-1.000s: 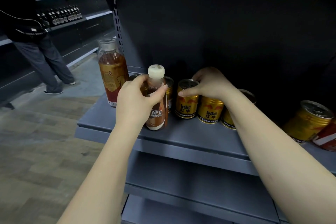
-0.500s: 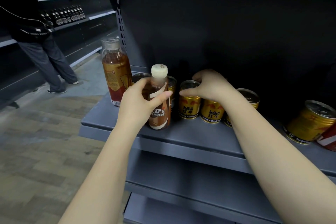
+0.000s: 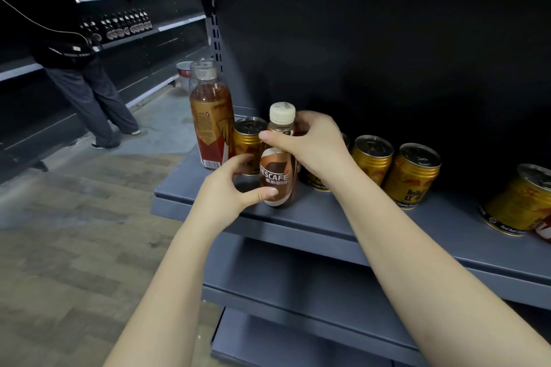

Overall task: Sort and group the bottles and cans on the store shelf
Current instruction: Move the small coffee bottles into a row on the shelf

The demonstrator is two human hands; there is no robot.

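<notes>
A small brown Nescafe bottle (image 3: 278,171) with a cream cap stands upright near the front of the grey shelf (image 3: 328,219). My right hand (image 3: 311,143) grips its neck from the right, thumb across the front. My left hand (image 3: 225,188) holds its lower part, thumb on the label and fingers curled at its left side. Behind it a gold can (image 3: 249,141) stands next to a tall amber tea bottle (image 3: 211,122). To the right stand two more gold cans (image 3: 371,158) (image 3: 414,176); another can is partly hidden behind my right wrist.
A tilted gold can (image 3: 515,202) and part of a red can (image 3: 544,231) sit at the far right. A lower shelf (image 3: 298,292) juts out below. A person (image 3: 83,68) stands at the left by other shelves holding dark bottles (image 3: 125,25).
My right hand left the gold cans and took the Nescafe bottle by its neck. My left hand slid down from the bottle's upper part to its base.
</notes>
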